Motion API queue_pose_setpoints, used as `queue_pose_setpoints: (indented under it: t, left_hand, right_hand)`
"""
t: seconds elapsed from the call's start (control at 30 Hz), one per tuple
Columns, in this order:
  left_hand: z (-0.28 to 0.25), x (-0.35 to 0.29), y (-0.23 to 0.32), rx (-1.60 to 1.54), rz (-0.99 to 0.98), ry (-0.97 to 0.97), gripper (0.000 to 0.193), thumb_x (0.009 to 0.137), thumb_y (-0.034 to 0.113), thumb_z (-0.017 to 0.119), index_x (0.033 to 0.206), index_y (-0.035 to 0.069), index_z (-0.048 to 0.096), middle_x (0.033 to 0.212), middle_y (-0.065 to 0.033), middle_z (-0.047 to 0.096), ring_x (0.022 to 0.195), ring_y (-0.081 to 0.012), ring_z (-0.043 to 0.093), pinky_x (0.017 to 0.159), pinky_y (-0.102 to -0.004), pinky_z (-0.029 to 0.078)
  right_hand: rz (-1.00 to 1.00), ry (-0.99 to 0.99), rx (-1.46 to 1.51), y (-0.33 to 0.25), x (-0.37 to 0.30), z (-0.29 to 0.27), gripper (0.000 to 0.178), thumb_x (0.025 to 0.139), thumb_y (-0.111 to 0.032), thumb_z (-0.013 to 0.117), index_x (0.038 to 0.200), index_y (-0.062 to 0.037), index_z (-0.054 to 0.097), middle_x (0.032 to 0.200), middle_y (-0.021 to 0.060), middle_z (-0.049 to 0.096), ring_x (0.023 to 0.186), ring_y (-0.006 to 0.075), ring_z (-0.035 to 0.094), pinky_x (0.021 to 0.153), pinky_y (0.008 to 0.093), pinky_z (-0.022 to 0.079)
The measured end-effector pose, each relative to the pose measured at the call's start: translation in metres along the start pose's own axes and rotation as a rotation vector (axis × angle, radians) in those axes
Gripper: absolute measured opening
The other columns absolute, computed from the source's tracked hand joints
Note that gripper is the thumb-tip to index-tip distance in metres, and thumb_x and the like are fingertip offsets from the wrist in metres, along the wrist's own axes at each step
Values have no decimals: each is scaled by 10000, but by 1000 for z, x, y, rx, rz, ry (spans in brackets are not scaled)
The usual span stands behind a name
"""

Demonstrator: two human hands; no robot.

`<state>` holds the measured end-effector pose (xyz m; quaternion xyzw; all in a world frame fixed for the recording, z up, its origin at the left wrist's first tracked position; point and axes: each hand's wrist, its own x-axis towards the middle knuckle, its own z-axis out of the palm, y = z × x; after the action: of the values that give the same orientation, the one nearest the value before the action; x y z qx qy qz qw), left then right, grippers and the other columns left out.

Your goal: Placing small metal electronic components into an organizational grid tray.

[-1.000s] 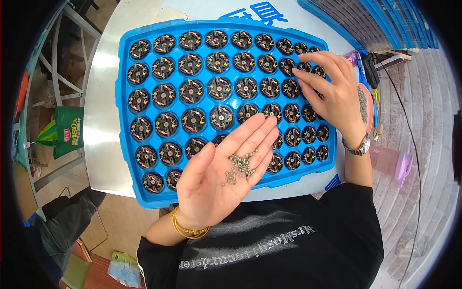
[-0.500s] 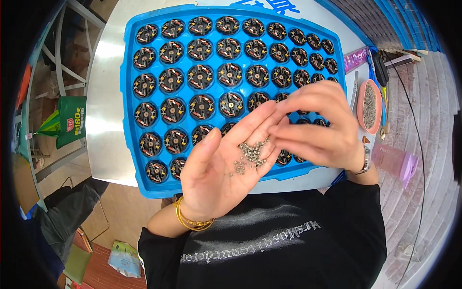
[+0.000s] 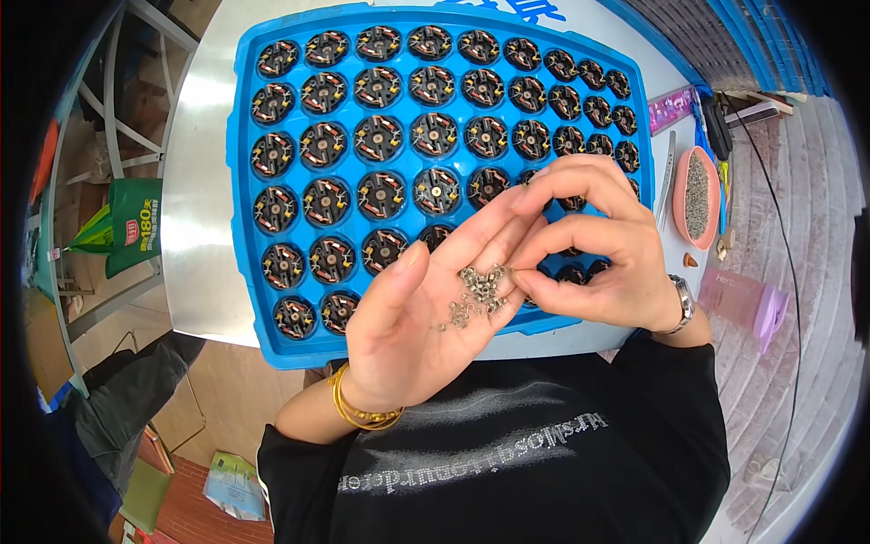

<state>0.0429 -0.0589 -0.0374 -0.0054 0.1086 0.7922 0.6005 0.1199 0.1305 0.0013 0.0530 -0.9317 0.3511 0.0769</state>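
Left hand [image 3: 408, 331] lies palm up, spread, small metal parts [image 3: 482, 288] on it, over blue tray's [image 3: 246, 163] near edge. Right hand [image 3: 625, 263] meets them, fingertips close together (cannot tell whether pinching one).

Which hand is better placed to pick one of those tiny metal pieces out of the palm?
Probably the right hand: its thumb and forefinger are close together at the edge of the metal pieces. The left hand is open, palm up, supporting them.
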Motion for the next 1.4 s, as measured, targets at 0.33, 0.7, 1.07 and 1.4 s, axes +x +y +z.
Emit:
queue_pose_setpoints:
  t: [0.33,0.7,1.07,1.4]
  left_hand:
    - [3,-4,2,29,-66,8,930,988,595,358,1570,-47,20,1648,-191,125,1526,-253,176,1241,-390,145]
    - [3,-5,-1,136,-88,-21,941,983,611,345,1573,-37,3,1643,-220,110,1539,-257,121,1242,-395,109]
    - [3,-4,2,96,-91,-6,915,991,565,383,1574,-35,11,1652,-189,105,1527,-244,171,1241,-383,140]
    - [2,-5,1,95,-52,-41,936,979,553,437,1576,-29,12,1659,-171,86,1530,-238,157,1241,-375,141]
  right_hand:
    - [-31,127,-262,6,-1,-7,209,654,-68,825,849,-116,766,1143,68,655,1130,283,572,962,420,459]
    - [53,176,-216,0,-5,2,177,642,-110,856,788,-110,756,1171,70,660,1146,288,556,964,425,446]
    - [3,72,-147,4,1,-17,168,669,-116,840,815,-131,760,1162,22,658,1121,265,561,980,414,417]
    - [70,148,-190,1,-5,-3,178,676,-105,838,838,-125,766,1111,29,654,1076,248,568,931,390,439]
